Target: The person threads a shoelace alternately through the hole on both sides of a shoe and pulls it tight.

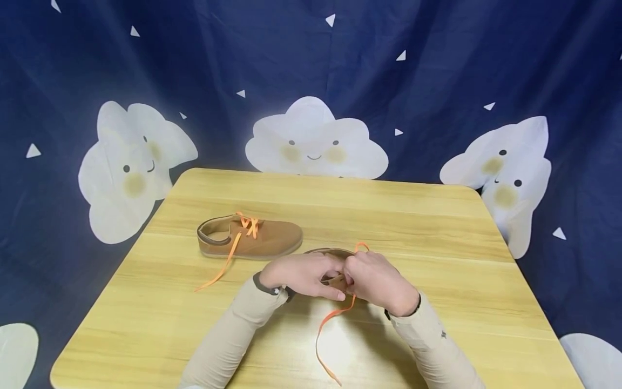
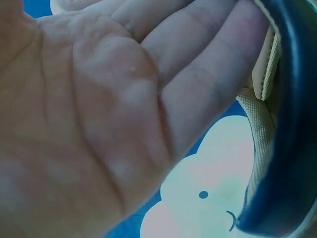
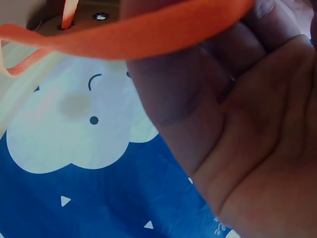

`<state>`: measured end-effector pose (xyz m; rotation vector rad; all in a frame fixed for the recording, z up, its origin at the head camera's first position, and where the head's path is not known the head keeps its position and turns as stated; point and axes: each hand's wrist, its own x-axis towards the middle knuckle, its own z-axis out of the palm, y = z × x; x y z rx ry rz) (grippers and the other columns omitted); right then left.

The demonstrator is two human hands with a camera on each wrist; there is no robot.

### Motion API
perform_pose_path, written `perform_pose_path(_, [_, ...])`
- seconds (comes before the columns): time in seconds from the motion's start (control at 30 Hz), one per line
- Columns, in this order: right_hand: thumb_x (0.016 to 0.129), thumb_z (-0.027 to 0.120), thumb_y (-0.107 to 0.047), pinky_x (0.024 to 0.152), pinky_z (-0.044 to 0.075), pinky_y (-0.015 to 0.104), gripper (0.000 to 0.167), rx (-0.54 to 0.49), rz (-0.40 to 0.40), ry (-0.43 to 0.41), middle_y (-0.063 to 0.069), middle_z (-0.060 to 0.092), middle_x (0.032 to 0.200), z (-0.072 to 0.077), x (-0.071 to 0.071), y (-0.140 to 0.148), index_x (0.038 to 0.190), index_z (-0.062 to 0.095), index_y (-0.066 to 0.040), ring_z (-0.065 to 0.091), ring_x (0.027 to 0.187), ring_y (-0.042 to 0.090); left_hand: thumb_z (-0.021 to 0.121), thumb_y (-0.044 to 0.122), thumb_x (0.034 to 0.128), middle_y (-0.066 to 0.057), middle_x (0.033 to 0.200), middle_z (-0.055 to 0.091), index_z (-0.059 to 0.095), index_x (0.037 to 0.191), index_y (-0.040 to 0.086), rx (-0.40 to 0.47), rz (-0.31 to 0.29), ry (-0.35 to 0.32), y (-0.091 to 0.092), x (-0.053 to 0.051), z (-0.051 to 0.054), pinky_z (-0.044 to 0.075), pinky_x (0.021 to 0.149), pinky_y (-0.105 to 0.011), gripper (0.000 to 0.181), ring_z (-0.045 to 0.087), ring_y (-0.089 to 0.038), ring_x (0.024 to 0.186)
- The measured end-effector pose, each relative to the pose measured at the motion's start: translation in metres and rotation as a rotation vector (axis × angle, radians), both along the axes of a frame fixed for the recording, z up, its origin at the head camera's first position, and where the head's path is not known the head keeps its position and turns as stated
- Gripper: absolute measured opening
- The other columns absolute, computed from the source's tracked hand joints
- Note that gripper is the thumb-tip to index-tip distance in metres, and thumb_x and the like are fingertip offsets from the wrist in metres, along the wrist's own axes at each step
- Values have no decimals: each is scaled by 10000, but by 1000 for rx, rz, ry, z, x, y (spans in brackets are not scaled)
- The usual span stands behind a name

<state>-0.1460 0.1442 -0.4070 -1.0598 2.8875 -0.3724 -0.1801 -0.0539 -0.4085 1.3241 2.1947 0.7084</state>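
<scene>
A brown shoe (image 1: 335, 282) lies under both hands, its dark collar (image 2: 292, 119) close up in the left wrist view. My left hand (image 1: 303, 274) holds this shoe, with fingers reaching into its opening and the thumb along the near side; the fingertips are hidden. From the right, my right hand (image 1: 376, 278) has its fingers curled at the eyelets and grips the orange lace (image 3: 148, 37), which crosses its fingers in the right wrist view. One lace end (image 1: 323, 329) trails toward the table's front, and an orange loop (image 1: 361, 245) stands behind the right hand.
Another brown shoe (image 1: 277, 239) with orange lacing lies behind and to the left, toe pointing right, one lace end (image 1: 225, 267) hanging onto the wooden table (image 1: 146, 324). A blue curtain (image 1: 291, 54) with white clouds and triangles surrounds the table's back and sides.
</scene>
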Motion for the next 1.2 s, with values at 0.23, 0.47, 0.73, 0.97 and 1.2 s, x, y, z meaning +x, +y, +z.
perform_pose_path(0.23, [637, 783, 48, 499, 190, 207, 591, 4, 1, 3, -150, 142, 590, -1, 0, -1, 525, 283, -247, 193, 570, 44, 706, 409, 974, -12, 892, 581, 680, 1107, 104, -64, -15, 47, -1, 2, -1, 338, 657, -152, 335, 447, -60, 731])
perform_pose_path(0.47, [625, 795, 55, 509, 179, 210, 622, -5, -7, -11, -142, 124, 606, -1, 1, 0, 534, 257, -242, 177, 573, 48, 716, 508, 941, 68, 741, 388, 636, 1071, 190, -141, 13, 35, -1, 5, 0, 304, 601, -177, 353, 352, -34, 650])
perform_pose_path(0.73, [685, 874, -34, 510, 277, 210, 537, -3, -10, -107, -165, 256, 540, 6, 0, 2, 517, 402, -228, 274, 542, 28, 721, 474, 947, 78, 719, 374, 661, 1057, 91, -89, 4, 11, 1, 4, -1, 282, 580, -173, 402, 327, -21, 625])
perform_pose_path(0.97, [793, 894, -189, 787, 561, 312, 266, -150, 3, -305, -5, 705, 961, 24, -12, 41, 1002, 737, -143, 656, 891, 164, 689, 454, 976, 75, 683, 329, 694, 1110, 97, -67, 0, 8, 3, 2, 1, 268, 577, -182, 381, 300, -27, 600])
perform_pose_path(1.2, [693, 966, -284, 1051, 499, 563, 946, 17, -302, -465, 281, 599, 1393, 10, -36, 85, 1436, 505, 76, 583, 1284, 450, 668, 433, 997, 78, 634, 254, 701, 1259, 76, -61, 34, 10, 4, 2, 1, 241, 560, -197, 443, 204, -41, 558])
